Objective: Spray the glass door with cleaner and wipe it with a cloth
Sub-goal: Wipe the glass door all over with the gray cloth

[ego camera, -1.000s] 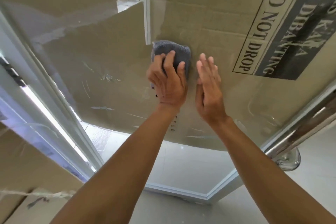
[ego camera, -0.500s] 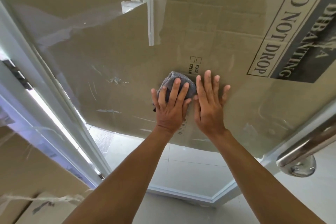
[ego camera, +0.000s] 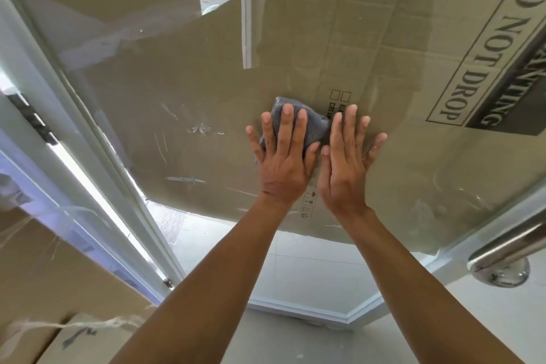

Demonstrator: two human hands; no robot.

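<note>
View: seen from the head, looking up along a tilted pane; both bare forearms reach up from 6 o'clock.
Door: a clear glass door pane (ego camera: 147,83) fills most of the view, smooth and reflective. It sits in a white painted frame (ego camera: 97,156) at 9 o'clock.
Cloth: a small dark grey cloth (ego camera: 313,124), soft and bunched into a wad, lies against the glass just above centre. It is a little wider than tall, with no strong long axis.
Left hand: the left hand (ego camera: 283,162) lies flat over the cloth. Its fingers (ego camera: 286,127) are straight and spread, pressing the cloth to the glass rather than curling round it.
Right hand: the right hand (ego camera: 345,168) lies flat on the pane just beside the left, at 3 o'clock from it. Its fingers (ego camera: 350,127) are straight and hold nothing; the forefinger side meets the cloth's right edge.
Key relation: the cloth is under the left fingers, at 12 o'clock from that palm, so the left hand is likely the one to drive the wipe.
Unwiped marks: pale smears and streaks (ego camera: 201,128) show on the glass at 9 o'clock from the cloth, near but apart.
Behind the glass: brown corrugated cardboard (ego camera: 384,23) printed "DO NOT DROP" at 2 o'clock.
Handle: a brushed steel bar handle (ego camera: 499,248) at 4 o'clock.
Cleaner: no spray bottle is in view.
Stage: wiping appears under way.
</note>
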